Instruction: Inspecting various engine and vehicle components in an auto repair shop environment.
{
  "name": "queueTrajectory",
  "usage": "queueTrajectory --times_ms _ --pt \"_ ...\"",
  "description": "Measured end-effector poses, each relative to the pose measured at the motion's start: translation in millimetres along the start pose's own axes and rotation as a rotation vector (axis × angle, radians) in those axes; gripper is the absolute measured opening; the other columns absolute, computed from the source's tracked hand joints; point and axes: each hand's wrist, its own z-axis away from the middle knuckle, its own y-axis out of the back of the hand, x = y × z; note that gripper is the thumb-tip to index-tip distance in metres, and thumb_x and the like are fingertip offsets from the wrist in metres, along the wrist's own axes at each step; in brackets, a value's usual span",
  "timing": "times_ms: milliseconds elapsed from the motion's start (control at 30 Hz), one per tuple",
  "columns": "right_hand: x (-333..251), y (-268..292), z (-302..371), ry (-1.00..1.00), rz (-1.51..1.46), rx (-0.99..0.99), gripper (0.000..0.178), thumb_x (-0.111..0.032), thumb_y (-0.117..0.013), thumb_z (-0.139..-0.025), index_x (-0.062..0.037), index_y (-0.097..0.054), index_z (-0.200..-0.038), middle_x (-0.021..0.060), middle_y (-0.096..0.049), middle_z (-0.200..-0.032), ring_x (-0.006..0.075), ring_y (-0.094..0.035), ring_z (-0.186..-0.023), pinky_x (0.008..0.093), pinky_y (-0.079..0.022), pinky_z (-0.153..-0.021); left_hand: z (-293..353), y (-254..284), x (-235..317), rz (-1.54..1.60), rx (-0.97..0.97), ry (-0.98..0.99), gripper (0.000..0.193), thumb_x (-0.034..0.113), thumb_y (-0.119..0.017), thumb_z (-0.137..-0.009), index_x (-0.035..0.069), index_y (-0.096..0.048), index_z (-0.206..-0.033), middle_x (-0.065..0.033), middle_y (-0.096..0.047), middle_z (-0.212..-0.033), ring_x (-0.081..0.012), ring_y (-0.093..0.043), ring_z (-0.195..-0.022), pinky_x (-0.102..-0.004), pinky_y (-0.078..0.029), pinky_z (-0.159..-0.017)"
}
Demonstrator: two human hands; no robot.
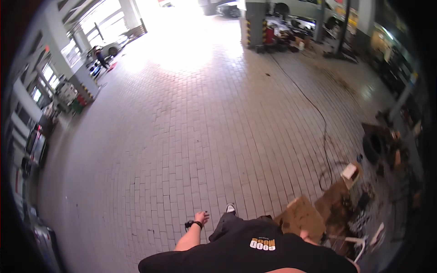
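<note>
My left hand (202, 217) hangs at my side over the brick-paved floor (164, 182), its fingers loosely apart with nothing visible in them. A dark band with a small black device (189, 224) sits on that wrist. Only a small part of my right hand (305, 235) shows beyond my black shirt (236, 243); its fingers are hidden. Close to it lies a flattened brown cardboard sheet (301, 216), and I cannot tell whether the hand touches it. One shoe (231, 208) shows below me on the paving.
Dark-stained cardboard (332, 198), a white box (349, 171) and a tire (373, 146) lie at the right. A long cable (314, 105) crosses the floor. Pillars (255, 29) and parked cars (227, 10) stand farther off. Another person (99, 58) is at the far left.
</note>
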Motion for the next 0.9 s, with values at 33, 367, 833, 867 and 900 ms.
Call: queueTrajectory --times_ms 33,367,833,867,900 --pt "10.8 -3.2 1.6 -0.029 0.041 0.047 0.010 -0.015 -0.062 -0.086 -0.0051 -0.064 -0.087 0.0065 -0.059 -0.071 0.0171 -0.056 -0.062 0.0349 -0.046 -0.058 -5.6 -15.5 48.4 -0.003 0.012 -0.026 0.026 0.026 -0.051 -0.095 0.011 -0.060 -0.114 -0.0058 -0.069 -0.096 -0.0191 -0.064 -0.082 -0.0335 -0.049 -0.068" --pt "-8.8 -129.0 -104.9 0.426 0.265 0.152 0.017 -0.018 -0.054 -0.084 -0.0093 -0.051 -0.070 0.0069 -0.050 -0.057 0.0207 -0.050 -0.047 0.0383 -0.039 -0.042 -117.0 -128.1 277.9 -0.210 -0.130 -0.027 0.025 0.026 -0.052 -0.096 0.013 -0.061 -0.114 -0.0057 -0.069 -0.096 -0.0176 -0.064 -0.079 -0.0306 -0.048 -0.065" --pt "-395.6 -376.3 -463.7 -0.055 -0.162 -0.006 0.016 -0.017 -0.060 -0.084 -0.0018 -0.064 -0.084 0.0026 -0.055 -0.066 0.0118 -0.048 -0.057 0.0284 -0.038 -0.050 -212.1 -316.4 514.9 -0.223 0.037 -0.045 0.024 0.023 -0.048 -0.097 0.011 -0.059 -0.113 -0.0059 -0.068 -0.094 -0.0183 -0.063 -0.076 -0.0318 -0.047 -0.063" --pt "-449.2 -396.1 -475.7 0.011 -0.169 -0.057 0.017 -0.018 -0.060 -0.085 -0.0019 -0.065 -0.087 0.0029 -0.058 -0.069 0.0118 -0.050 -0.057 0.0279 -0.039 -0.051 -219.2 -333.9 531.3 -0.219 0.054 -0.051 0.024 0.024 -0.047 -0.097 0.011 -0.060 -0.114 -0.0057 -0.068 -0.094 -0.0176 -0.063 -0.076 -0.0311 -0.047 -0.062" --pt "-493.6 -408.4 -485.0 0.073 -0.179 -0.094 0.019 -0.019 -0.061 -0.086 -0.0019 -0.066 -0.091 0.0033 -0.061 -0.073 0.0119 -0.051 -0.058 0.0273 -0.040 -0.052 -226.7 -355.1 548.1 -0.226 0.062 -0.055 0.025 0.024 -0.047 -0.097 0.012 -0.060 -0.115 -0.0056 -0.068 -0.094 -0.0169 -0.063 -0.076 -0.0304 -0.047 -0.061"
